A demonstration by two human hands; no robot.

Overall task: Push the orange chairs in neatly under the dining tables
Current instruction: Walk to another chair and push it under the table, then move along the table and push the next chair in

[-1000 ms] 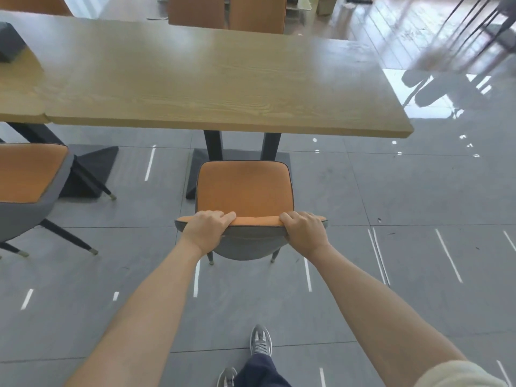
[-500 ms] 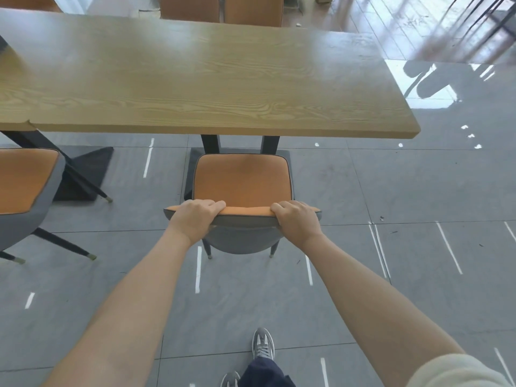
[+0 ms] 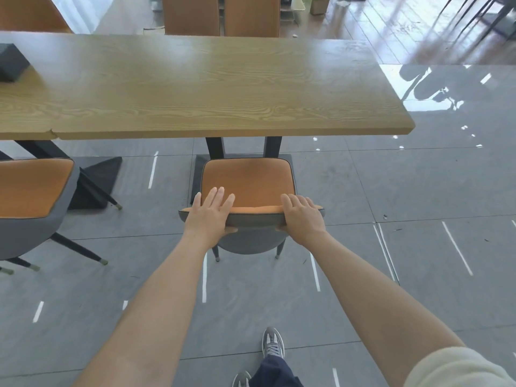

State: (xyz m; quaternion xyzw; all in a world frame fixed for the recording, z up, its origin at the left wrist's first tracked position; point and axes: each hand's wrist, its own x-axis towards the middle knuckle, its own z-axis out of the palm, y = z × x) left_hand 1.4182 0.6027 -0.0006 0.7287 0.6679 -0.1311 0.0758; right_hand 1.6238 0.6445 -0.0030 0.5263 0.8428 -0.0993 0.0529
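So the chair [image 3: 247,181] sits square in front of the worktop [image 3: 212,88], lined up with the two dark pedestal legs. Its whole orange seat is in plain view on the near side of the worktop edge, with the front of the seat close to the pedestal, so it isn't tucked under.

The left hand [image 3: 210,216] lies on the left end of the backrest top. Its fingers [image 3: 220,195] are straight and spread, reaching forward over the edge and not wrapped around anything, while the thumb sits low against the grey back shell. The right hand [image 3: 303,216] is on the right end. Its fingers [image 3: 296,201] bend over the top edge and the thumb presses the grey back from behind, so that one has a light hold on the backrest.

A second chair [image 3: 30,191] stands off to the left. It's pulled out and turned a bit, and its seat is clear of the worktop edge too. Two far chairs [image 3: 192,15] stand across the worktop with only their orange backs showing above it.

A dark box [image 3: 11,65] sits on the worktop at the far left. Down below there's shiny grey floor [image 3: 418,191], a grey shoe [image 3: 273,342], and a cream sleeve [image 3: 460,370] on the right arm.
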